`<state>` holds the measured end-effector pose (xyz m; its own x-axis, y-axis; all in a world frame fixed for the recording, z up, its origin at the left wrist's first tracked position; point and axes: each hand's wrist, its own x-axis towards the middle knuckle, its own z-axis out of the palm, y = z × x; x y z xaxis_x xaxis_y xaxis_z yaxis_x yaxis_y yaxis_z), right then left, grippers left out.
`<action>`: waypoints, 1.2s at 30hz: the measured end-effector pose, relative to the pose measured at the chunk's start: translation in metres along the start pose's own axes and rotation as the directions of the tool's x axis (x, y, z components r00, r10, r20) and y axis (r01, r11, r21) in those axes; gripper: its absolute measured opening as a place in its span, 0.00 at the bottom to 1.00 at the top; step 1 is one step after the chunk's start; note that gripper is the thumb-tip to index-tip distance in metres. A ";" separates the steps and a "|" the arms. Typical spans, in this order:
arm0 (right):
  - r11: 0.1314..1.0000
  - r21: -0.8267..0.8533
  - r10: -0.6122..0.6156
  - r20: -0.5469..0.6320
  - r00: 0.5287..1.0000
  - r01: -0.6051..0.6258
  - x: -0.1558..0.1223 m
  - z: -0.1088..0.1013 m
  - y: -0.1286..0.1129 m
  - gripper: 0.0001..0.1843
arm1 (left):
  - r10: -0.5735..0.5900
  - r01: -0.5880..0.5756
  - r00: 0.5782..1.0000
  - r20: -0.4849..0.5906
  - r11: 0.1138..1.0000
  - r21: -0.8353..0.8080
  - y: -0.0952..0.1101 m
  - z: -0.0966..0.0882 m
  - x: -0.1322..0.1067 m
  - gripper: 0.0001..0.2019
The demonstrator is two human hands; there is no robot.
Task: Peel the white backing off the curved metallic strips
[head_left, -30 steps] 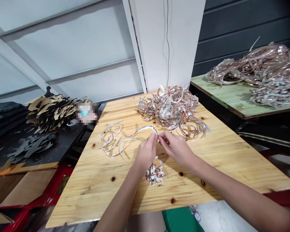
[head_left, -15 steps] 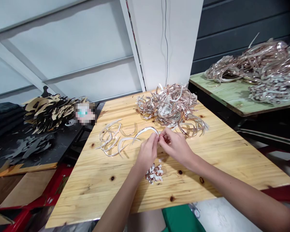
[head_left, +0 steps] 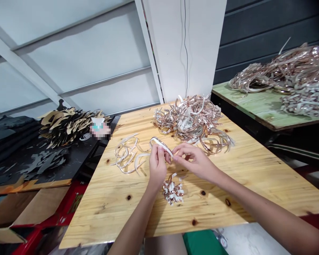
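1. Pale wooden boards, marked with dark knots, form the table before us, backed by a white panelled wall.
2. Above the middle of this table, we hold one narrow curved strip, white along its face with a shiny coppery edge.
3. Our left hand grips the strip, thumb on top; our right hand pinches its lower right end between thumb and fingertips.
4. Just below our hands, we see a small pile of white and copper snippets on the wood.
5. Left of our hands lie several loose curled strips; beyond our hands sits a big tangled heap of strips.
6. Farther right, a green table carries another shiny heap.
7. To our left, a black table bears tan and black cut pieces and grey scraps.
8. Below that, we see an open cardboard box.
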<state>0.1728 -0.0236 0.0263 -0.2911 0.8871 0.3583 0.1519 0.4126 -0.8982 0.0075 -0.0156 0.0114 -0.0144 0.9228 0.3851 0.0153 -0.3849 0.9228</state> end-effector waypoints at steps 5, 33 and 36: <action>1.000 0.011 0.004 0.257 0.966 -0.007 -0.008 0.009 0.004 0.09 | -0.018 0.009 0.998 -0.067 0.991 -0.132 -0.001 -0.005 0.006 0.19; 0.996 0.001 0.086 0.280 0.956 -0.090 -0.006 0.008 0.010 0.09 | -0.028 0.012 0.996 -0.080 0.981 -0.196 -0.004 -0.008 0.007 0.18; 0.995 -0.102 0.020 0.252 0.968 0.006 -0.006 0.008 0.009 0.09 | -0.027 0.012 0.997 -0.066 0.978 -0.210 -0.004 -0.007 0.007 0.18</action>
<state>0.1682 -0.0265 0.0140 -0.5166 0.8143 0.2647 0.2460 0.4373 -0.8650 0.0007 -0.0078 0.0099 -0.0808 0.9295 0.3599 -0.1948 -0.3688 0.9089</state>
